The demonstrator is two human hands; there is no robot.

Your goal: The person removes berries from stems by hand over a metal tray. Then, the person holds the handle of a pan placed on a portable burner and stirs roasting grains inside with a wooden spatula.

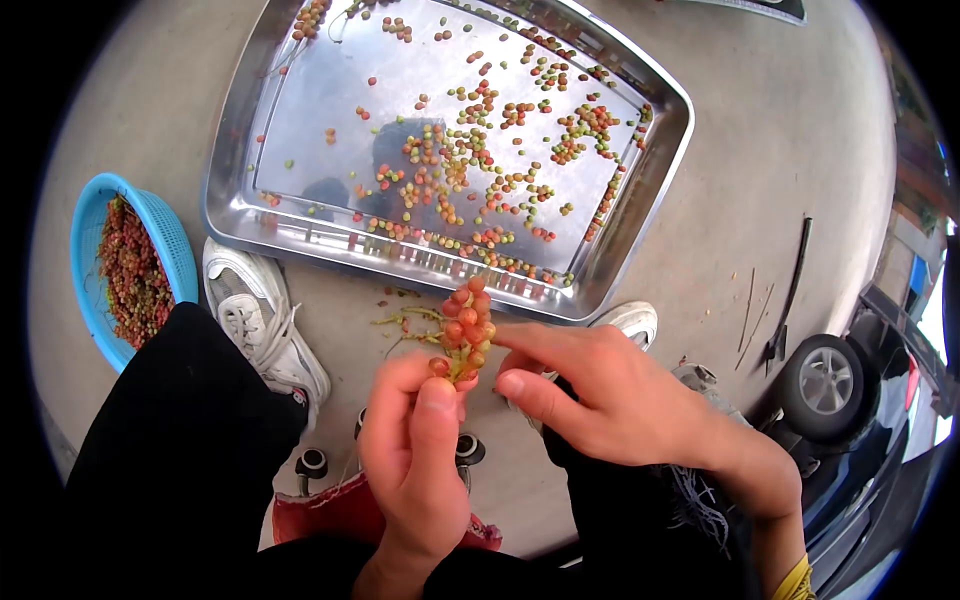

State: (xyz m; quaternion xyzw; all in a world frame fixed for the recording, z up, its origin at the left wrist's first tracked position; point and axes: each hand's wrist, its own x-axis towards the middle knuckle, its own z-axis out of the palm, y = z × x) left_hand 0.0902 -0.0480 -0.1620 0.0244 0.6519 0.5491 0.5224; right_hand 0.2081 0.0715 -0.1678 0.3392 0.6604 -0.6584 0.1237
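My left hand (418, 440) pinches the stem end of a small bunch of reddish-orange berries (467, 325) and holds it upright near the middle of the view. To its right, my right hand (590, 385) has its fingers apart, with the index fingertip close beside the berries; whether it touches them is hidden. Beyond both hands lies a metal tray (400, 262) with many loose red and green berries (465, 155) scattered over its bottom.
A blue basket (180, 245) full of berry bunches stands at the left. White shoes (262, 320) flank the space below the tray. Stem scraps (405, 318) lie on the floor. A black rod (797, 280) and a car wheel (824, 382) are at the right.
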